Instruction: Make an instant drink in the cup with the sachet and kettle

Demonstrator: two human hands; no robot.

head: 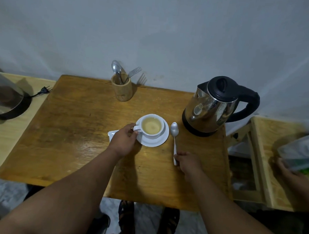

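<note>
A white cup holding pale yellowish liquid stands on a white saucer in the middle of the wooden table. My left hand pinches the cup's handle from the left. A white sachet lies partly hidden under that hand. To the right of the saucer a metal spoon lies flat on the table, and my right hand grips the end of its handle. The steel kettle with a black lid and handle stands at the back right.
A wooden holder with a spoon and fork stands at the table's back edge. A second kettle with a loose plug sits on a side table at left. Another person's hand holds a bag over a stand at right.
</note>
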